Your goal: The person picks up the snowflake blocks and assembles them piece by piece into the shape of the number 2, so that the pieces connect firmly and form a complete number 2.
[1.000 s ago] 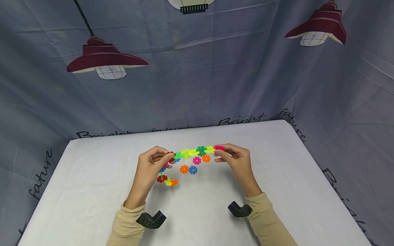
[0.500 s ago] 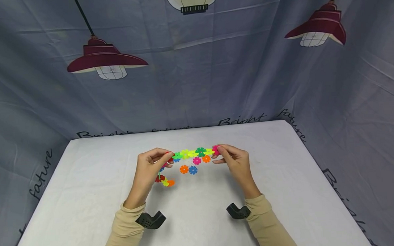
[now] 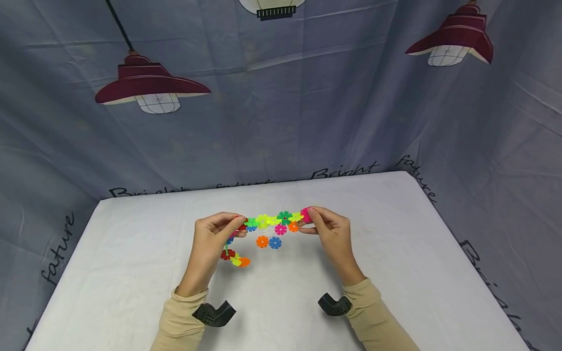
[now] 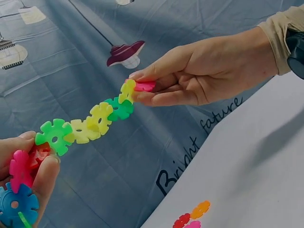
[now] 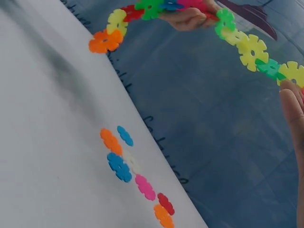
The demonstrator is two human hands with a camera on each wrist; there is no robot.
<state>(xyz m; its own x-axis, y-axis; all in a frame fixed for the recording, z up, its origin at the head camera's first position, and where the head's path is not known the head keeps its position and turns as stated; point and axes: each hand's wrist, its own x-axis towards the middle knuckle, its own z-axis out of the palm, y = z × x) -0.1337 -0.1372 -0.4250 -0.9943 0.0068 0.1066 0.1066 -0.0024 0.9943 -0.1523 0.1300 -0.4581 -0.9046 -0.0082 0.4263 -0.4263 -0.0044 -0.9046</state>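
Note:
A chain of interlocking plastic flower discs [image 3: 262,221] stretches between my two hands, held up over the table. My left hand [image 3: 211,240] pinches it at a red disc [image 4: 40,156]. From there a tail of pink, blue, green, red, yellow and orange discs curves down, ending in an orange disc [image 5: 105,41]. At the other end my right hand [image 3: 333,234] pinches a pink disc [image 3: 305,215] between thumb and fingers. That pink disc meets a yellow disc [image 4: 127,91]. Between the hands run green and yellow discs, all joined edge to edge.
Several loose flower discs lie on the white table [image 3: 285,309] below the chain, among them an orange disc [image 5: 110,141], a blue disc [image 5: 119,166], a pink disc [image 5: 145,187] and a white disc [image 5: 131,162]. A grey curtain [image 3: 279,119] hangs behind the table.
My right hand has shifted slightly left and the pink disc has turned from edge-on to more face-on. The chain's hanging tail has swung slightly left.

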